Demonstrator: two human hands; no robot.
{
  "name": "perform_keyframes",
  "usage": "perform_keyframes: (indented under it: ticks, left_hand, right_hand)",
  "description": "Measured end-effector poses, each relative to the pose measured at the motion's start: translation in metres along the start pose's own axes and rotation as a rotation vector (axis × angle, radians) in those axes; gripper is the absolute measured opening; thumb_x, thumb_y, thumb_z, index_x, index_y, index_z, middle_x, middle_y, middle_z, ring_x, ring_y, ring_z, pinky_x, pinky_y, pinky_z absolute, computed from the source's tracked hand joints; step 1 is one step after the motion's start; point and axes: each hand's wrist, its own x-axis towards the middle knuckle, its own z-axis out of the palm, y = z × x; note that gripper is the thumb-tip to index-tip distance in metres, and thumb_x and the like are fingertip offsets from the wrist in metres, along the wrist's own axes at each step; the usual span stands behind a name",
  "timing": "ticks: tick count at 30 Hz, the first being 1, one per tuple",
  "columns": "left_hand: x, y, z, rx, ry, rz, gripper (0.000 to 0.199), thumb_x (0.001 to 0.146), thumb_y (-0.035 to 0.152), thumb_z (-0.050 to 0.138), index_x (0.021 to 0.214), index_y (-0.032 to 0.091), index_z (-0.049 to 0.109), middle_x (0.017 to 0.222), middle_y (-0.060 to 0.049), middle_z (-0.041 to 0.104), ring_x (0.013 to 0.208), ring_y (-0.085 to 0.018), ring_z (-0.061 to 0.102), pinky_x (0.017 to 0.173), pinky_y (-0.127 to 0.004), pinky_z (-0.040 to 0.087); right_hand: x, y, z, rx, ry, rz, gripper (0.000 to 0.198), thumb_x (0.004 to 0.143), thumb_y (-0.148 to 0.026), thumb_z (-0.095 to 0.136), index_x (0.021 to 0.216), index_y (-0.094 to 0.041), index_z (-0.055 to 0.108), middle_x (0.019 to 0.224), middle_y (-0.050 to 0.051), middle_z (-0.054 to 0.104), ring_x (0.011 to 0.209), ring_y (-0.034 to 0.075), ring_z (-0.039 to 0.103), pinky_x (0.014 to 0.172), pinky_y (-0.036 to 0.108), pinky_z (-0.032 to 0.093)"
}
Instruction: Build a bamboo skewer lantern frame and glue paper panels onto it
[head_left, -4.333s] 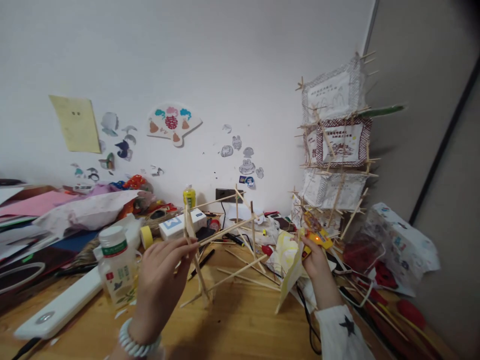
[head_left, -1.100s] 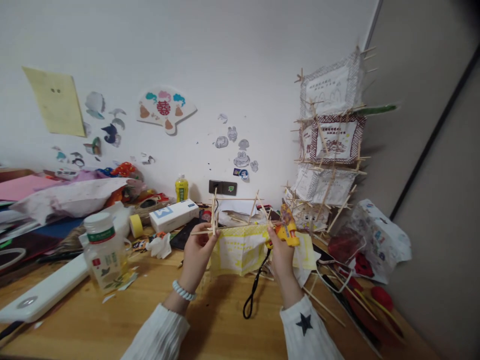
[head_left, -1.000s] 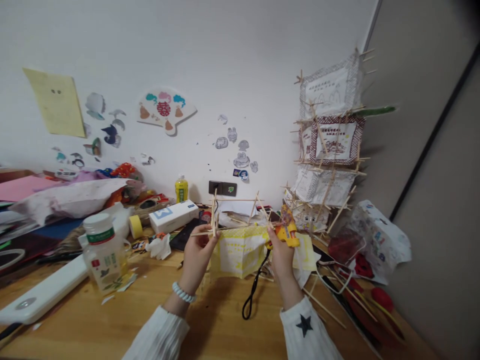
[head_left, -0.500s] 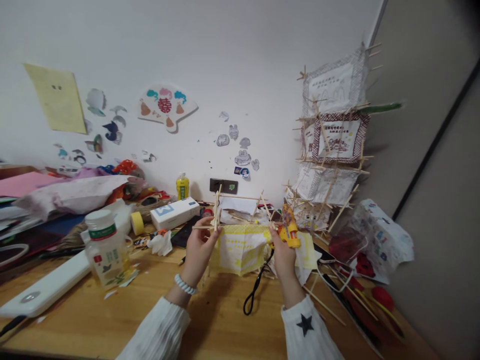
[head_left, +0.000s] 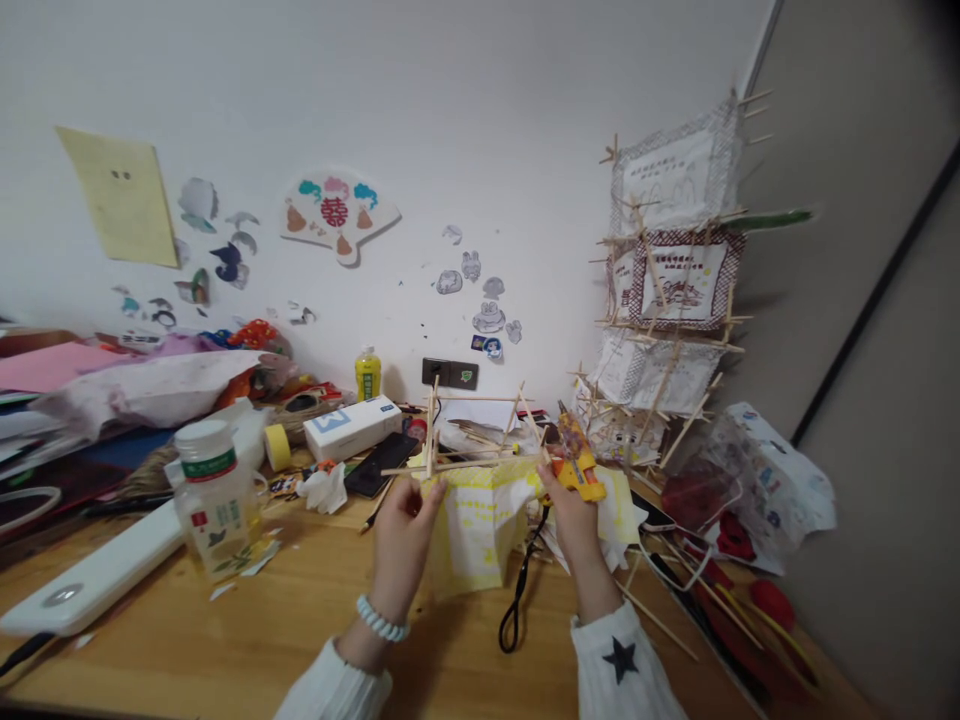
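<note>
My left hand pinches the upper left part of a creased sheet of yellow-patterned paper. The sheet hangs from the front of a small wooden-stick frame. My right hand has its thumb and fingers closed on the frame's right front corner. Close against that hand, a yellow-orange glue gun points its nozzle up. Its handle is partly hidden behind the hand, so I cannot tell whether other fingers hold it. A black cord hangs in a loop below.
A tall stick-and-paper tower stands at the right. To the left are a white-capped bottle, a white box, yellow tape and a dark phone. Loose sticks and a plastic bag lie at the right.
My left hand has moved from the frame's left corner down onto the paper's edge. The paper's lower edge now hangs lower and nearer to me. The glue gun has tilted slightly.
</note>
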Motion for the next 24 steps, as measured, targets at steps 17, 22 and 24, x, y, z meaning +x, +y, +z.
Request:
perform_keyframes:
  ticks: [17, 22, 24]
  left_hand:
    - [-0.030, 0.033, 0.036, 0.084, -0.313, 0.054, 0.054, 0.086, 0.041, 0.050, 0.133, 0.020, 0.037, 0.105, -0.010, 0.063, 0.081, -0.020, 0.063, 0.073, -0.035, 0.050]
    - [-0.008, 0.033, 0.035, -0.008, -0.226, 0.071, 0.025, 0.082, 0.040, 0.056, 0.097, 0.020, 0.059, 0.086, -0.006, 0.064, 0.075, -0.020, 0.059, 0.064, -0.031, 0.047]
    - [0.001, 0.038, 0.035, -0.041, -0.223, 0.068, 0.020, 0.079, 0.039, 0.059, 0.087, 0.020, 0.060, 0.082, -0.005, 0.063, 0.074, -0.019, 0.059, 0.061, -0.029, 0.046]
  right_hand:
    - [0.032, 0.001, -0.051, 0.335, 0.108, 0.100, 0.033, 0.056, -0.034, 0.077, 0.083, -0.018, 0.065, 0.080, 0.002, 0.070, 0.076, 0.017, 0.064, 0.074, 0.032, 0.051]
    - [0.035, 0.002, -0.054, 0.386, 0.190, 0.127, 0.032, 0.054, -0.032, 0.078, 0.080, -0.016, 0.065, 0.072, 0.002, 0.069, 0.071, 0.018, 0.064, 0.069, 0.033, 0.053]
    - [0.036, 0.001, -0.055, 0.408, 0.227, 0.132, 0.032, 0.053, -0.033, 0.079, 0.077, -0.016, 0.065, 0.071, 0.001, 0.069, 0.069, 0.018, 0.064, 0.068, 0.033, 0.053]
